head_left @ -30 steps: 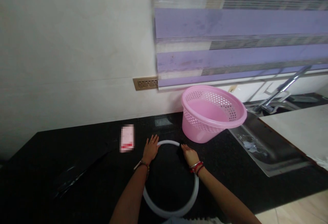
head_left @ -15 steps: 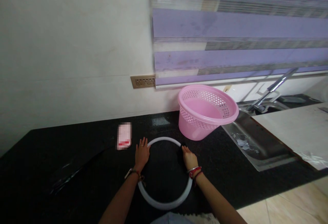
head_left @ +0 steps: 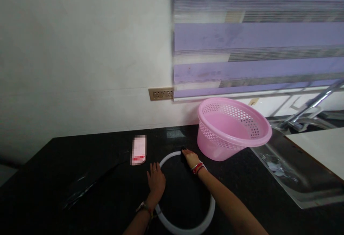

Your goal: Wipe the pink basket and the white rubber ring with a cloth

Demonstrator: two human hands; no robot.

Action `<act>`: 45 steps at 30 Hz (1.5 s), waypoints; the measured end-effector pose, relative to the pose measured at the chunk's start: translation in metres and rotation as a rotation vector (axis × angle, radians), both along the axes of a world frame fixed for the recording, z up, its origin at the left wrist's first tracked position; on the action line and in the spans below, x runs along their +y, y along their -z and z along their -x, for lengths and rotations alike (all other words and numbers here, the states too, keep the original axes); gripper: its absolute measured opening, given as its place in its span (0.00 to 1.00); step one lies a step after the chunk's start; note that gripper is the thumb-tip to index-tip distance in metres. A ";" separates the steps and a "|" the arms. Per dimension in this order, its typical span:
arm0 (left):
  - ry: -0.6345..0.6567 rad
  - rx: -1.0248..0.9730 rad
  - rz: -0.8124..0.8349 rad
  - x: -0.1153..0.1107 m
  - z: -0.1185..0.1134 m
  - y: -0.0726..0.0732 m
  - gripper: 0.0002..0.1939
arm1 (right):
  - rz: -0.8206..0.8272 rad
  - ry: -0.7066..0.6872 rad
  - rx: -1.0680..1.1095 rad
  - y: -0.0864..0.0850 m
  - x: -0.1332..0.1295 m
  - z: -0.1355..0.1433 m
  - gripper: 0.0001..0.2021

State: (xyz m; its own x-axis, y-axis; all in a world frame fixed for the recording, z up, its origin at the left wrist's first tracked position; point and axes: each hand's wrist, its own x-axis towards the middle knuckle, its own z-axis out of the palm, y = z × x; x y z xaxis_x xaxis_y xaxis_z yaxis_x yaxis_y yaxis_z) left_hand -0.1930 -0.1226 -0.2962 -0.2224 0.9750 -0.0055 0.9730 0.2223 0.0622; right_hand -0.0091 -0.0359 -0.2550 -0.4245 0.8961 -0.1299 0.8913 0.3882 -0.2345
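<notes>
A white ring [head_left: 188, 231] lies on the black countertop, with dark material inside and along its far edge. My left hand [head_left: 156, 182] rests on the ring's left side with its fingers spread, a ring on one finger. At the far edge my right hand [head_left: 190, 158] has its fingers closed on a bit of black material [head_left: 183, 149] beside the white rim. My right forearm crosses over the ring's right side.
A pink basket [head_left: 220, 150] stands tilted behind the ring on the right. Beyond it are a steel sink [head_left: 295, 181], a faucet [head_left: 317, 99] and a white board [head_left: 319, 145]. A blurred pink item [head_left: 139, 149] and black plastic [head_left: 83, 188] lie to the left.
My right hand has moved left along the far rim of the ring. My left hand has shifted slightly down relative to the ring. The camera view has turned left.
</notes>
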 end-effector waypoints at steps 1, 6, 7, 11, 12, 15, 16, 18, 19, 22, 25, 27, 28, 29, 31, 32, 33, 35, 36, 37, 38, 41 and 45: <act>0.037 -0.007 0.001 0.007 0.001 -0.002 0.25 | -0.003 -0.027 0.007 0.001 0.000 0.003 0.20; 0.288 -0.020 -0.054 0.042 0.008 -0.005 0.25 | -0.041 -0.158 0.069 0.011 -0.004 0.012 0.21; 0.323 -0.015 -0.068 0.046 0.010 -0.004 0.24 | -0.044 -0.160 0.079 0.013 -0.005 0.012 0.21; 0.369 0.017 -0.121 0.049 0.014 0.004 0.23 | -0.030 -0.105 0.088 0.012 -0.011 0.007 0.22; 0.359 0.024 -0.125 0.049 0.014 0.005 0.23 | -0.028 -0.070 0.082 0.011 -0.014 0.004 0.22; 0.333 0.027 -0.113 0.048 0.013 0.004 0.22 | -0.037 0.052 0.064 0.010 -0.029 -0.008 0.23; 0.329 0.024 -0.108 0.048 0.013 0.003 0.22 | -0.041 0.094 0.051 0.010 -0.037 -0.013 0.24; 0.317 0.019 -0.101 0.048 0.012 0.002 0.22 | -0.043 0.176 0.006 0.011 -0.055 -0.023 0.25; 0.311 0.019 -0.100 0.047 0.012 0.002 0.23 | -0.045 0.214 -0.022 0.012 -0.064 -0.028 0.25; 0.307 0.024 -0.108 0.046 0.012 0.002 0.23 | -0.058 0.294 -0.085 0.013 -0.087 -0.038 0.25; 0.344 0.031 -0.115 0.044 0.014 0.002 0.23 | -0.042 0.310 -0.096 0.009 -0.091 -0.040 0.24; 0.383 0.034 -0.112 0.043 0.016 0.002 0.23 | -0.009 0.288 -0.089 0.005 -0.084 -0.038 0.24; 0.400 0.036 -0.109 0.043 0.016 0.002 0.23 | 0.005 0.270 -0.081 0.003 -0.079 -0.037 0.24; 0.413 0.038 -0.107 0.043 0.017 0.002 0.23 | 0.015 0.249 -0.068 0.001 -0.073 -0.034 0.24; 0.432 0.041 -0.106 0.042 0.017 0.002 0.23 | 0.022 0.208 -0.034 -0.001 -0.059 -0.027 0.24; 0.436 0.041 -0.106 0.042 0.017 0.002 0.23 | 0.021 0.188 -0.016 -0.002 -0.053 -0.022 0.23; 0.437 0.039 -0.106 0.042 0.017 0.002 0.23 | 0.016 0.167 -0.002 -0.002 -0.046 -0.016 0.23; 0.433 0.037 -0.102 0.042 0.016 0.001 0.23 | 0.006 0.118 0.017 0.000 -0.034 -0.002 0.23; 0.427 0.037 -0.099 0.042 0.016 0.001 0.23 | 0.000 0.094 0.024 0.000 -0.028 0.005 0.22; 0.419 0.037 -0.095 0.042 0.015 0.000 0.22 | -0.002 0.073 0.030 0.001 -0.024 0.012 0.22; 0.413 0.036 -0.092 0.042 0.015 0.000 0.22 | -0.002 0.056 0.036 0.001 -0.020 0.017 0.22; 0.398 0.032 -0.087 0.041 0.013 -0.002 0.22 | -0.002 0.007 0.052 0.002 -0.017 0.019 0.22; 0.388 0.028 -0.103 0.040 0.013 -0.002 0.22 | 0.021 0.000 0.029 0.003 -0.033 -0.012 0.24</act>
State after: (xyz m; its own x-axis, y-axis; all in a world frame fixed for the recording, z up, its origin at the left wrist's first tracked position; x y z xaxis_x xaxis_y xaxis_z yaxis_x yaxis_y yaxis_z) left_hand -0.2058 -0.0831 -0.2940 0.1636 0.9817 0.0972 0.9851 -0.1678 0.0370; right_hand 0.0029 -0.0693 -0.2579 -0.4279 0.8936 -0.1357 0.8840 0.3826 -0.2686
